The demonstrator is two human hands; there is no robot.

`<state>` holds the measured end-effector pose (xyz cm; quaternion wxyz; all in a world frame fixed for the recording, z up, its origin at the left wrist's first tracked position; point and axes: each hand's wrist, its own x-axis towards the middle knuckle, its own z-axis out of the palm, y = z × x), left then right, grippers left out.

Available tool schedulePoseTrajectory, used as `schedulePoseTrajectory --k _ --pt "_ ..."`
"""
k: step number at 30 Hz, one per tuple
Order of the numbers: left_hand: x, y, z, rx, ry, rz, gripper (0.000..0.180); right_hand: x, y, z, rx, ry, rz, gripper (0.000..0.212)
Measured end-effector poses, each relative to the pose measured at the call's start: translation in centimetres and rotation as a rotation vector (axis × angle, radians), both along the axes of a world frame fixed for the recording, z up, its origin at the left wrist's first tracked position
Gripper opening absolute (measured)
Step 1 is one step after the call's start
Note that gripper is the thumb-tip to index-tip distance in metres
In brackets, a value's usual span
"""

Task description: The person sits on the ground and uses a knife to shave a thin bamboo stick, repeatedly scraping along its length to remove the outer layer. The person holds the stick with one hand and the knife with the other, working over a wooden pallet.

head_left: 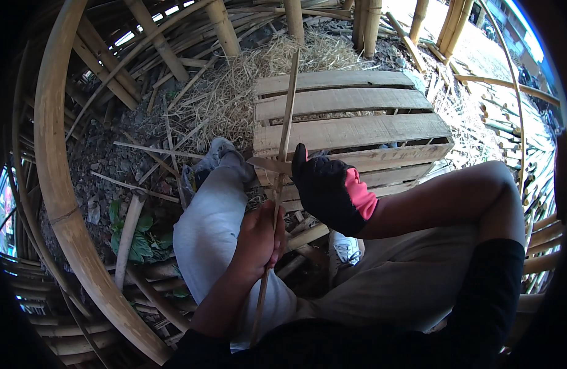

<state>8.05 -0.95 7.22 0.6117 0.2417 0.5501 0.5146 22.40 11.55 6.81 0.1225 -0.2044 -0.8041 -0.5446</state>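
A long, thin bamboo strip (289,101) runs upright through the middle of the view, from near my lap to above the wooden crate (357,128). My bare left hand (257,241) is closed around its lower part, over my left leg. In a black and red glove, my right hand (329,189) grips a knife (268,164), its handle hidden by the fingers. The blade points left and crosses the strip a little above my left hand. Whether its edge cuts into the strip, I cannot tell.
The slatted crate stands just beyond my knees, with straw-like shavings (219,114) heaped behind it. A thick curved bamboo pole (52,184) rises at the left. Several bamboo poles (529,147) lie at the right. A leafy green plant (145,238) grows near my left leg.
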Motion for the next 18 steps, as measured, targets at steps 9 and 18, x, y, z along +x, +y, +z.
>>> schedulePoseTrajectory --k 9,18 --pt "-0.3 -0.7 -1.8 -0.101 0.045 0.054 0.042 -1.9 -0.7 0.5 -0.925 -0.075 0.043 0.016" --pt "0.1 -0.4 1.0 0.103 0.275 0.101 0.038 0.4 4.1 6.3 -1.864 0.395 0.148 0.034"
